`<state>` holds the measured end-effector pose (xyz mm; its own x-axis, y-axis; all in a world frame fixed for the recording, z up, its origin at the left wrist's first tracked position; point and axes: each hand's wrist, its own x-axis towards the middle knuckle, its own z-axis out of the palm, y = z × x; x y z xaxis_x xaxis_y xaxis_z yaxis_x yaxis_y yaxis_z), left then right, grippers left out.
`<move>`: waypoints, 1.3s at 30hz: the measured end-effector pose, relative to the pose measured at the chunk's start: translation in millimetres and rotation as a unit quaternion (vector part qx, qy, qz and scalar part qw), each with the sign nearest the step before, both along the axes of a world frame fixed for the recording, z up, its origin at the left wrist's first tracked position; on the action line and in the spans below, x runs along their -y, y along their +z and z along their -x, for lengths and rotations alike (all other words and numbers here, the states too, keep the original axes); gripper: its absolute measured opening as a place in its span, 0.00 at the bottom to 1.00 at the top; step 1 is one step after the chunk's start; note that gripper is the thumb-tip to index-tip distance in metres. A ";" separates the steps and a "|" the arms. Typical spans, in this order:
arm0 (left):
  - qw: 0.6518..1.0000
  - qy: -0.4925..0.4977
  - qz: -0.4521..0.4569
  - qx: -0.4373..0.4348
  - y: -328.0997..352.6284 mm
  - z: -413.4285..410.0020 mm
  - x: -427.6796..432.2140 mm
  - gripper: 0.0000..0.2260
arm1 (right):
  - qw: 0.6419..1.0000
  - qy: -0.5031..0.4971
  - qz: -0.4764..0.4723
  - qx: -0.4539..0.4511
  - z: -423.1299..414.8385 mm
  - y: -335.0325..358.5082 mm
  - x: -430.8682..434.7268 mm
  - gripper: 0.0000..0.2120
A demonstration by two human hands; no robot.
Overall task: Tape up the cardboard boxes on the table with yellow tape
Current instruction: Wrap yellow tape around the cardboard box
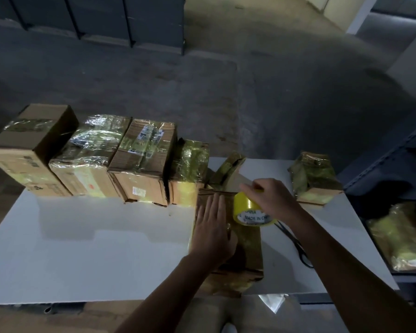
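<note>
The left hand (214,227) lay spread flat on the cardboard box (247,248), seemingly pinning it to the bench (106,236). Beside it, the right hand (271,198) curled round the yellow tape roll (246,209) on the box top, apparently laying a strip.

Black scissors (298,245) lie flat at the right, blades pointing away. A grey concrete floor (250,92) stretches beyond, with dark racks (101,18) at far left and a white pillar (360,13) at far right. A blue shelf (394,152) on the right holds a yellow-wrapped bundle (399,236).
</note>
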<state>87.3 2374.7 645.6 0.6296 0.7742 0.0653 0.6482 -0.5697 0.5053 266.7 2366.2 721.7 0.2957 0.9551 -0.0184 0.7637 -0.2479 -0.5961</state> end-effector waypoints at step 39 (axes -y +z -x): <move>0.958 0.035 0.058 -0.280 20.1 -71.6 57.2 0.45 | 0.990 -0.055 0.130 0.015 -34.4 -81.3 38.8 0.22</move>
